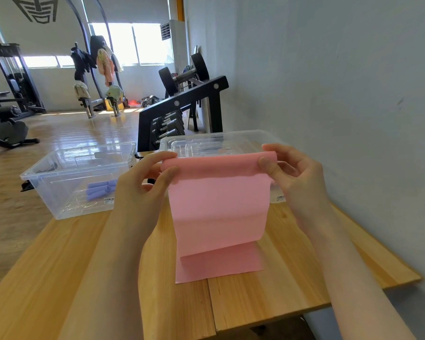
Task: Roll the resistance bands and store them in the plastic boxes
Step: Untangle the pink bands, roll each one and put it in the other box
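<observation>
Head view: both hands, left hand & right hand, pinch rolled top edge of pink band, tail draped on surface before right plastic box; recommend even tension, edges aligned.

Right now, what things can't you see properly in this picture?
- Head view: the right plastic box is mostly hidden behind the pink band and right hand; its contents can't be told.
- The sticker on the left plastic box is too small to read.
- The purple rolls blur through the plastic; their number is unclear.
- The left hand covers the band's left end.
</observation>
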